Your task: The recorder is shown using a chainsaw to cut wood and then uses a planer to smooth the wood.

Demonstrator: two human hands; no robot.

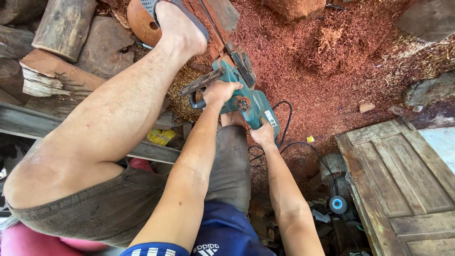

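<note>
While the left hand (219, 91) grips the front handle and the right hand (263, 135) wraps the rear grip, the teal electric chainsaw (241, 92) lies mid-scene, its long axis running from near right to far left, bar pointing far. Red sawdust (303, 52) covers the ground. Logs (61, 23) lie far left; a weathered wooden door (403, 180) lies near right.

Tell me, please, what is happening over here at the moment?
A seated person grips a teal electric chainsaw with both hands: the left hand on the front handle, the right hand on the rear grip. The bar points away towards a reddish piece of wood, which the left foot, in a sandal, presses on. Red sawdust covers the ground, logs lie at the left, and an old door lies at the right.
</note>
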